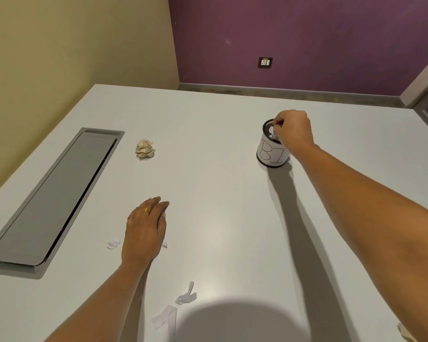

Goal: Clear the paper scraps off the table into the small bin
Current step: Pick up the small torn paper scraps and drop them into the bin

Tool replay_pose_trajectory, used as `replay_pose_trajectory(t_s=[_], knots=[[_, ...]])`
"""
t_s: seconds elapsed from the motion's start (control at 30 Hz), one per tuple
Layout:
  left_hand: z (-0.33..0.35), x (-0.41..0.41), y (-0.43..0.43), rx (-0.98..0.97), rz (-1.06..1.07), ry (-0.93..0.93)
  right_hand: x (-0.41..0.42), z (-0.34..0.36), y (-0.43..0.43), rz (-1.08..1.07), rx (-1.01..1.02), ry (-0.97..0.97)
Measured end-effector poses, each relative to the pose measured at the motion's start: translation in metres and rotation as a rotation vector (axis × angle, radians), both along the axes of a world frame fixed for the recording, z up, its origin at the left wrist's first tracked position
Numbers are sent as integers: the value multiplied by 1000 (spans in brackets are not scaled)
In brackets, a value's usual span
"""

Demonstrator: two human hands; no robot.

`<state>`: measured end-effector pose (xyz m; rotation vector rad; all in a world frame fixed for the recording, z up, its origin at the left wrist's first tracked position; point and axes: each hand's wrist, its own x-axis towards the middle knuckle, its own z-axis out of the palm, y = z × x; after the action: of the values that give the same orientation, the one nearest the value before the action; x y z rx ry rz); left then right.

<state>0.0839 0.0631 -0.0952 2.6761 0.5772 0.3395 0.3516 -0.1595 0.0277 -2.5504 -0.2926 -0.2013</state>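
The small bin (269,154), a black mesh cup wrapped in white paper with letters on it, stands on the white table (220,193) at the right. My right hand (294,130) is over its rim, fingers curled and pinching a white paper scrap (272,131) inside the opening. My left hand (145,228) lies flat on the table, fingers straight, covering part of a white scrap (164,240). A small white scrap (113,243) lies just left of that hand. A crumpled cream paper ball (145,149) sits farther back. Two white scraps (186,296) (164,318) lie near the front edge.
A long grey cable hatch (52,201) is set into the table at the left. Another cream scrap (403,332) shows at the bottom right corner. A yellow wall and a purple wall with a socket (265,62) stand behind the table.
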Motion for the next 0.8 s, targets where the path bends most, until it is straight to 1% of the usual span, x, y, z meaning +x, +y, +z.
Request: replay_pose_trajectory(t_s=[0.1, 0.2, 0.3, 0.4, 0.47, 0.57, 0.8], knots=[[0, 0, 0, 6, -3, -7, 1, -4, -5, -40, 32, 2], [0, 0, 0, 15, -6, -7, 0, -7, -9, -103, 112, -36], [1, 0, 0, 16, -19, -3, -8, -16, -13, -159, 193, -122], [1, 0, 1, 16, -23, 2, -30, -34, -20, -83, 115, -280], [1, 0, 1, 20, -23, 3, -46, -49, -27, -43, 62, -317], [1, -1, 0, 18, -27, -1, -73, -72, -36, -48, 43, -267], [0, 0, 1, 8, -12, 0, -142, -125, -72, -86, -42, -18]])
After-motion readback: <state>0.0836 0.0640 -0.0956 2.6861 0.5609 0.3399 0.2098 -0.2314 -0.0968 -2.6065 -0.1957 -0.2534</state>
